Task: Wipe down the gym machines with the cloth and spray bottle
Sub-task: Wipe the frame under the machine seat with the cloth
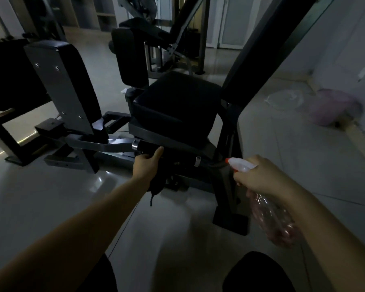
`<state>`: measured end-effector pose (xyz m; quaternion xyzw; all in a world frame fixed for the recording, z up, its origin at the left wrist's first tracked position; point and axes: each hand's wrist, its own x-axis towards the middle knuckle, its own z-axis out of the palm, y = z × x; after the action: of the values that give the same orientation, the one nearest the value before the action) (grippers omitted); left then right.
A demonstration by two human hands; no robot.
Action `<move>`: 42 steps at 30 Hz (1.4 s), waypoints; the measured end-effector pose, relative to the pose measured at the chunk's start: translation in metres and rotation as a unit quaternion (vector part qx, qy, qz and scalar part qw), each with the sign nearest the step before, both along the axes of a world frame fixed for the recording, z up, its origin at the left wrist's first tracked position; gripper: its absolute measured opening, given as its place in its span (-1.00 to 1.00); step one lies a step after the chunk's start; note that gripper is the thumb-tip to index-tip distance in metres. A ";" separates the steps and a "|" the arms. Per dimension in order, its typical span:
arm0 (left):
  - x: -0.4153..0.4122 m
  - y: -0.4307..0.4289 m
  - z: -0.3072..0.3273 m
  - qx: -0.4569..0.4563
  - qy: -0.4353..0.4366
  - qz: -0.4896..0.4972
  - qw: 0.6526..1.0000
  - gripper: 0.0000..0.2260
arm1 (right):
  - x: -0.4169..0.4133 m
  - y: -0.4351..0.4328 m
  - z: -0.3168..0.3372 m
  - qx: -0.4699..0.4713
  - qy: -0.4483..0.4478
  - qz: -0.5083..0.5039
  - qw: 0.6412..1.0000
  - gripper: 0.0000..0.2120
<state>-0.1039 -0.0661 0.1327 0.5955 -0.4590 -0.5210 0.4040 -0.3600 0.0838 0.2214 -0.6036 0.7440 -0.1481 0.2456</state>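
Gripping the side handle (144, 146) below the seat pad (175, 102), left hand (145, 163) wraps a dark cloth (156, 182) around it — likely to rub the grip. Right hand (259, 175) closed on the spray bottle (270, 216), nozzle aimed at the frame — ready to wet.

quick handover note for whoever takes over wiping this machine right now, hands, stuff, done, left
Left hand: shut on the dark cloth, pressed on the black handle grip below the seat pad.
Right hand: shut on the spray bottle, nozzle aimed toward the machine frame beside the seat.
Done: cannot tell which surfaces have been wiped; the lighting is dim.
Left: likely finish the handle, then the seat pad, the two upright leg pads and the frame, then the machines behind.
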 end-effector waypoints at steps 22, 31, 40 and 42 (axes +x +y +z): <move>0.003 0.001 0.003 -0.027 -0.023 -0.020 0.999 -0.73 | -0.045 -0.027 -0.032 -0.121 0.026 -0.147 0.981 -0.65; 0.014 -0.003 0.005 -0.030 -0.040 -0.057 0.997 -0.66 | 0.022 0.000 -0.148 -0.229 -0.005 -0.131 0.965 -0.80; 0.036 0.028 -0.034 0.160 0.121 -0.098 0.975 -0.63 | 0.058 0.004 -0.206 -0.316 0.210 -0.083 0.922 -0.73; 0.037 0.037 -0.040 0.186 0.160 -0.115 0.963 -0.65 | 0.063 0.004 -0.213 -0.304 0.225 -0.096 0.921 -0.67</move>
<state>-0.0674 -0.0294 0.0925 0.5119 -0.3492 -0.7287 0.2917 -0.2968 0.0876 0.0086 -0.5923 0.7531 -0.2502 -0.1393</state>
